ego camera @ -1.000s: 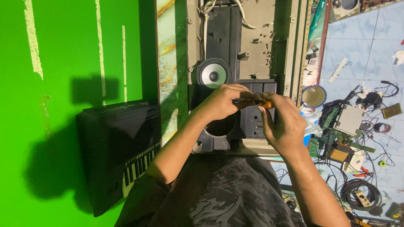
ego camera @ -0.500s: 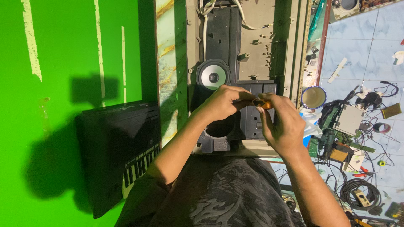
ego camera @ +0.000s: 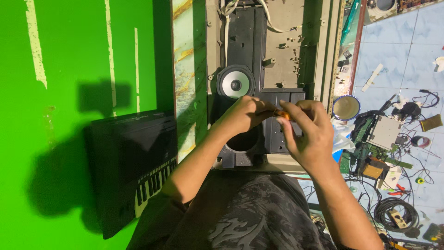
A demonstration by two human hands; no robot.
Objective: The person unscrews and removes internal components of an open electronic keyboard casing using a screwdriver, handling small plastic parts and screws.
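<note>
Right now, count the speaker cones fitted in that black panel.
1. The grey speaker cone sits in the black panel just above the left hand. The round opening below it is empty.

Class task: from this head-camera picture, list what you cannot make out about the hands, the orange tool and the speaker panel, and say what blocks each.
- Orange-handled tool, head view: only a sliver shows; its tip is hidden by the left hand and right hand.
- Black speaker panel: the spot being worked on is covered by both hands.
- Round opening: partly behind the left wrist.
- Floor clutter: too small to identify.
</note>
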